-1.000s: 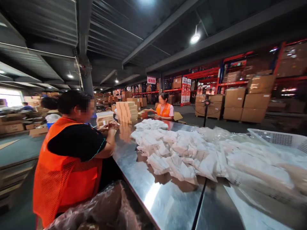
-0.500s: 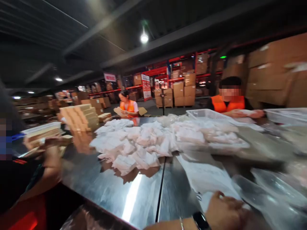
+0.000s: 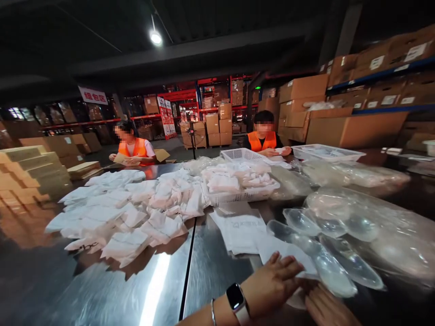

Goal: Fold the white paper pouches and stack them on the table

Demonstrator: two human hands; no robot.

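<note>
My left hand (image 3: pixel 272 286), with a watch and a bracelet at the wrist, lies on a white bag (image 3: pixel 290 254). Its fingers are stretched out and point right. At the bottom edge, my right hand (image 3: pixel 329 308) rests beside it with fingers extended, touching the near side of the bag; part of this hand is cut off. A stack of flat white bags (image 3: pixel 239 231) lies just beyond. To the right are several clear plastic scoop-shaped pieces (image 3: pixel 335 267).
Folded white packets (image 3: pixel 125 208) are heaped at left on the metal table (image 3: pixel 112 294). A white basket (image 3: pixel 234 197) holds more. Large clear plastic bags (image 3: pixel 390 222) lie at right. Two co-workers in orange vests (image 3: pixel 136 151) sit across. Cartons (image 3: pixel 44 174) are stacked at far left.
The view has swung right, so the packets appear farther left. My right hand has become visible beside my left hand on the white bag. The person at the left has left the view.
</note>
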